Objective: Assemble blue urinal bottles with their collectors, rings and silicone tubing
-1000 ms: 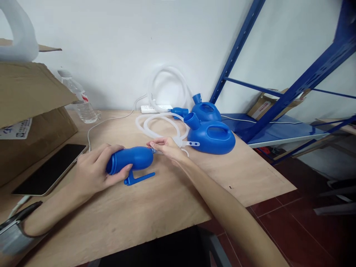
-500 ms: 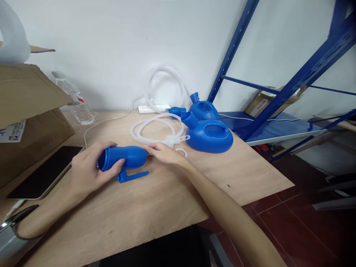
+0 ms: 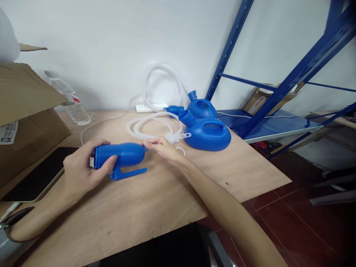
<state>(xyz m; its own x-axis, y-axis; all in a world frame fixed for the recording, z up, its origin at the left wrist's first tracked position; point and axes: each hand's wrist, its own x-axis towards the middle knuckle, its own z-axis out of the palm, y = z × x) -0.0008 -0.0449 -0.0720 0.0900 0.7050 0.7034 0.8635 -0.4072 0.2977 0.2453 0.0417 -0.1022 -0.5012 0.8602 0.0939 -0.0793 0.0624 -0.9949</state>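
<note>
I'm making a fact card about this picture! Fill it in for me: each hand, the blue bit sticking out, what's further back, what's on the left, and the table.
Left hand: wrapped around a blue cylinder
Right hand: pinching a small part at the cylinder's narrow end; too small to make out
Sticking out: blue L-shaped arm, joined to the cylinder
Further back: coiled whitish tubing, front blue jug, back blue jug
Picture's left: phone, clear bottle, cardboard box
Table: light wood

Soft light, dark lower-right corner
</note>
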